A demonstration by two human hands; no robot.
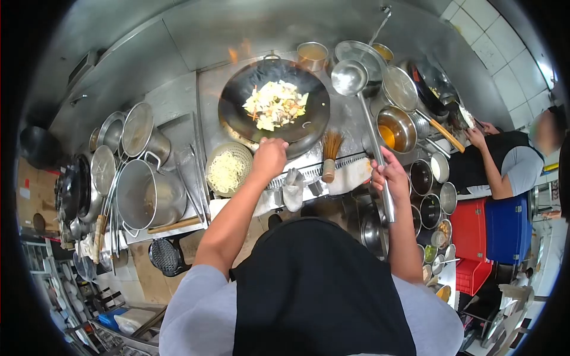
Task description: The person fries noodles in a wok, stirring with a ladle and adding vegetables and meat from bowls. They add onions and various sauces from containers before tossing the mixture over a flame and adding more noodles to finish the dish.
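My left hand [271, 155] is closed on the near rim of a large black wok [231, 110], with food [276, 105] in the middle of it. Small flames rise behind the wok's far left rim. The fingers of my right hand [392, 175] are wrapped round the handle of a long metal ladle [369, 121], whose bowl is up and to the right of the wok. Left of my left wrist, a strainer holds pale noodle-like strands [225, 172]. A bamboo brush [330, 157] and a bunched cloth [293, 190] lie between my hands.
A large metal pot [148, 196] and several strainers are at the left. Right of the ladle are a pot of orange liquid [389, 137] and several small containers. Another person [496, 160] works at a second wok on the far right, near red and blue boxes [504, 228].
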